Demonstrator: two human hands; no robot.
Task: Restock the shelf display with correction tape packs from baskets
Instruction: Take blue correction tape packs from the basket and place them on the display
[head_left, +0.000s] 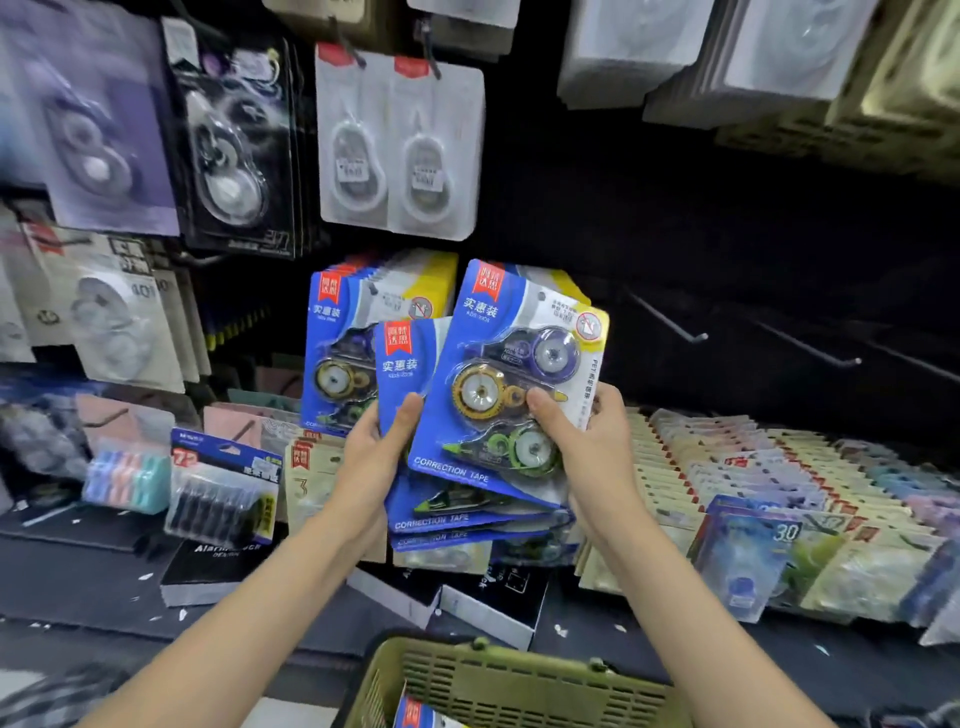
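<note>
I see my left hand (382, 457) and right hand (587, 447), fingers clasping a fanned stack of packs (498, 395); the top pack's long axis leans toward one o'clock.

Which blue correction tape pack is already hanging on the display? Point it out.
The blue pack at upper left, behind the fanned ones; it hangs against the display, untouched, while both hands grip the others.

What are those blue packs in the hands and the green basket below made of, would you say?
The blue correction tape packs look like glossy printed card under a clear plastic blister: the front catches light and the coloured dispensers show through. The green basket looks like matte moulded plastic, judging by its even slotted wall and rounded rim, though I can't be certain.
</note>
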